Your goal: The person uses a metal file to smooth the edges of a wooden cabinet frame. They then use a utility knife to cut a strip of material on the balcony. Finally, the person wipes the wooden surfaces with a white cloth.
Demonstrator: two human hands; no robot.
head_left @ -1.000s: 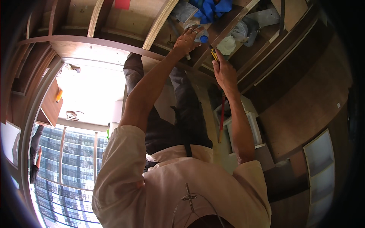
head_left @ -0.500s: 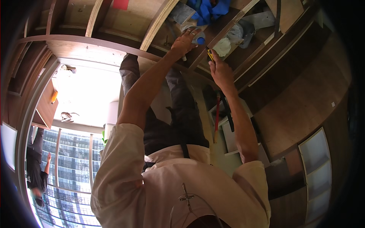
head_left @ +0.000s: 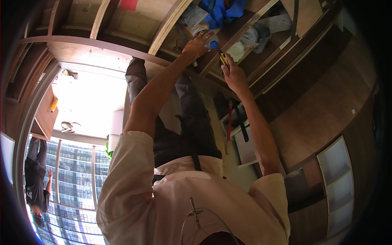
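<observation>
Here, left fingers (head_left: 203,36) clasp bottle (head_left: 213,44), right fingers (head_left: 230,61) grip yellow-black cutter (head_left: 223,58); blue cloth (head_left: 224,13) beyond.

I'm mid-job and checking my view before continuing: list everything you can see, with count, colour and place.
Bottle: one, clear with blue cap, top centre
Handled tool: one, yellow and black, right of bottle
Crumpled bundle: one, blue, top centre
Plastic bag: one, clear, top right
Slats: several, pale-edged wood, across top
Patch: one, red, top left
Panelled frame: one, pale, lower right
Window panes: several, clear, lower left
Co-worker: one, dark clothes, far left
Other small items: too unclear to count
Shirt: one, pale, bottom centre
Trousers: one pair, dark, centre
Left hand: one, bare, holding bottle
Right hand: one, bare, holding handled tool
</observation>
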